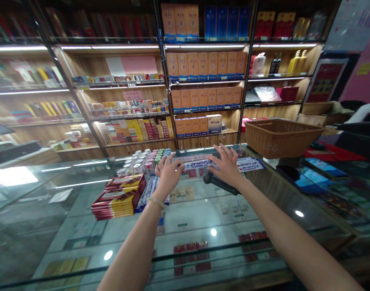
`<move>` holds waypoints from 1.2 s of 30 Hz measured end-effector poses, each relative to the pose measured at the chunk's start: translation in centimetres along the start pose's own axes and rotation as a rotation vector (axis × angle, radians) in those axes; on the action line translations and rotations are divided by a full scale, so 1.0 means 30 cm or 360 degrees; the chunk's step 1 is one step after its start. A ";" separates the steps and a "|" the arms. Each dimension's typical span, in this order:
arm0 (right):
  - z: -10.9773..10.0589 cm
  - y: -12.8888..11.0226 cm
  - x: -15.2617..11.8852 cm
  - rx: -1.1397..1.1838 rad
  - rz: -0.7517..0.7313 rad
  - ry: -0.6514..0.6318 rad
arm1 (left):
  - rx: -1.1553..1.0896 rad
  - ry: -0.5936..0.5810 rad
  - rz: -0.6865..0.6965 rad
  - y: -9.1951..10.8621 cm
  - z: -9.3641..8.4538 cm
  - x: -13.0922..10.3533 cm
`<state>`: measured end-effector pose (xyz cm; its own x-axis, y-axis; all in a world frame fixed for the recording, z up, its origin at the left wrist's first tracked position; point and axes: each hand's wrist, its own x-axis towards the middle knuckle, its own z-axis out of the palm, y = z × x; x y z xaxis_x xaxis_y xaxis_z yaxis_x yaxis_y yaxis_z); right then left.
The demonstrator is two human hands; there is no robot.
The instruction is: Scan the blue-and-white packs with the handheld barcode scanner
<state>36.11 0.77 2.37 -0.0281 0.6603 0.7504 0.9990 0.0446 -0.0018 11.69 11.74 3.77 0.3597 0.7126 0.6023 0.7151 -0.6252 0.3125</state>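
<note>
A long blue-and-white packet with printed characters lies crosswise between my hands, over the glass counter. My left hand has its thumb and index finger at the packet's left end, the other fingers raised and bent. At the right end, my right hand has its thumb side on the packet and its other fingers spread upward. A black handheld scanner rests just below my right hand, partly behind the wrist. More blue-and-white packets lie right of that hand, and others lie beside my left wrist.
Stacks of red-and-yellow packs and rows of small cans stand left on the glass counter. A brown wicker basket sits at the far right. Boxed goods fill the lit shelves behind.
</note>
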 end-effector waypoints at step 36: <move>-0.026 -0.015 -0.020 0.0111 0.0085 -0.0122 | 0.0296 0.0212 0.0321 0.073 -0.049 -0.089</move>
<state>35.70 -0.22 2.44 0.0198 0.7186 0.6952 0.9944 0.0580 -0.0883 11.41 7.99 3.92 0.4327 0.5240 0.7336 0.7389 -0.6723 0.0444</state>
